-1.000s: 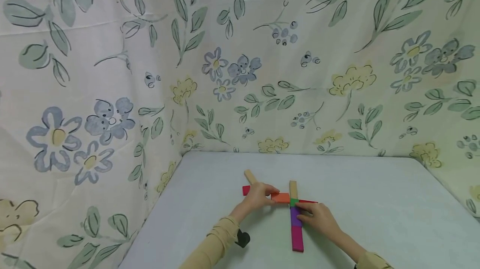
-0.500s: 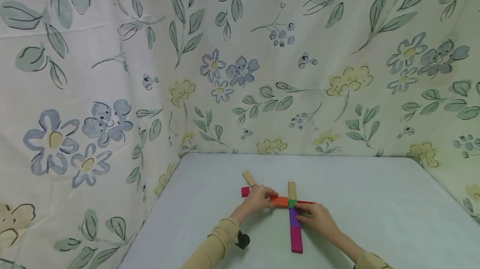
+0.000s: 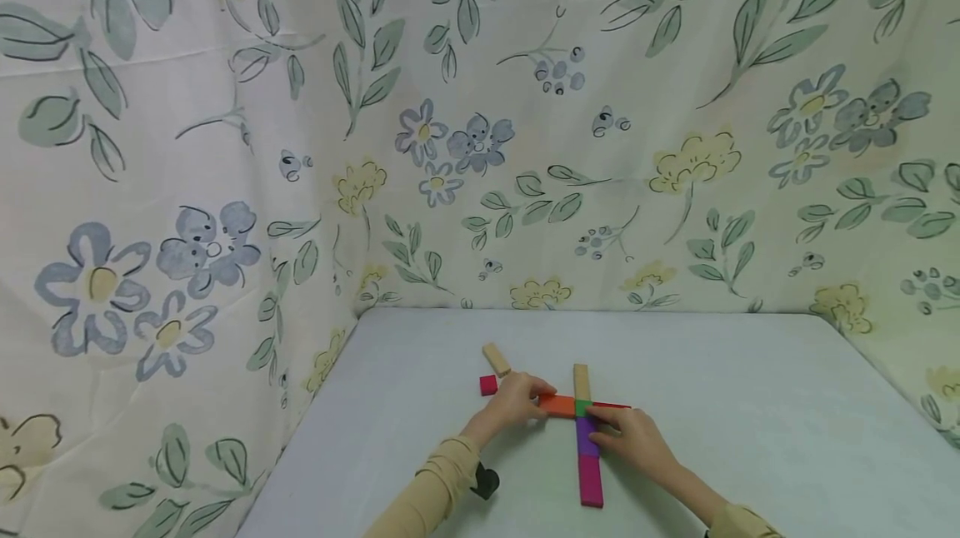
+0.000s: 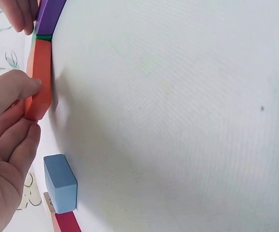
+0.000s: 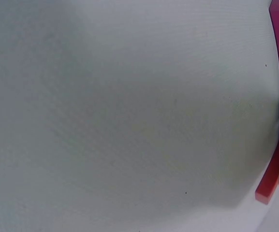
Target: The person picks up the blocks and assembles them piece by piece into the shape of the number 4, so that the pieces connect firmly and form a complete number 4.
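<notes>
My left hand (image 3: 517, 399) pinches an orange block (image 3: 558, 405) between thumb and fingertips; the left wrist view shows this grip closely. The block's far end meets a small green block (image 3: 582, 409). My right hand (image 3: 636, 435) rests its extended index fingertip at the green block, its thumb beside a purple block (image 3: 588, 435). Below the purple one lies a magenta block (image 3: 590, 481), and above the green one a bare wood block (image 3: 581, 381), all in a line. A red block (image 5: 270, 179) angles off to the right, partly covered by the right hand.
Left of my left hand lie a loose wood block (image 3: 496, 360) and a crimson block (image 3: 488, 386). A blue block (image 4: 61, 183) stands near them in the left wrist view. The white table (image 3: 750, 405) ends at a floral cloth (image 3: 540, 188) behind.
Both hands hold nearly the same pose over the blocks. The whole head view has shifted slightly, with the scene sliding a little left.
</notes>
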Tool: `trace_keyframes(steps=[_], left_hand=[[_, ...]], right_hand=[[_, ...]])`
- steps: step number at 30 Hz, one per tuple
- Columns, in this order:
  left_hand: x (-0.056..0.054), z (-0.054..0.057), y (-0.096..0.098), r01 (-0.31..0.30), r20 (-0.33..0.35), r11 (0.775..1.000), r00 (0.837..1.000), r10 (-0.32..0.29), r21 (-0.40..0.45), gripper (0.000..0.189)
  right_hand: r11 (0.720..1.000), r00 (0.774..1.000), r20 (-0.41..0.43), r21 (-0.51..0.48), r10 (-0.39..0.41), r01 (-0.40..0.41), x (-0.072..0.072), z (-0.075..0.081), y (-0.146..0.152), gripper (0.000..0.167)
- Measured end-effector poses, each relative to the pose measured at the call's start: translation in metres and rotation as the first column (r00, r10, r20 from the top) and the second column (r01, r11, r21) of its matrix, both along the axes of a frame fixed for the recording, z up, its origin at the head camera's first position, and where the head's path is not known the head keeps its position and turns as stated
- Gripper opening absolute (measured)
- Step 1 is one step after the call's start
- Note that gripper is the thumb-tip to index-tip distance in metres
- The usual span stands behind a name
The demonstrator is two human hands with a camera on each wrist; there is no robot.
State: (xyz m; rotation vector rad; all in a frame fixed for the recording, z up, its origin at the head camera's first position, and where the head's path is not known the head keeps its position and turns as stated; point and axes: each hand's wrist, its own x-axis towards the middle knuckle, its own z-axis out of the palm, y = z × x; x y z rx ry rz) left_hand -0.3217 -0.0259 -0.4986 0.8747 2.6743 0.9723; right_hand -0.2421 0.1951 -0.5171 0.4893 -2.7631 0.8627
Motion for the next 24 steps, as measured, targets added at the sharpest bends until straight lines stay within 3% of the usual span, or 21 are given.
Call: trace_keyframes(steps=[24], left_hand=[[-0.003,0.0006,0.0013,0.022,0.012,0.999,1.0,-0.022,-0.038,0.033]], right_hand=[[0.999,0.999,-0.024,0.027,0.024,-0.023,0.0002,0.0003,0.001,0.036]])
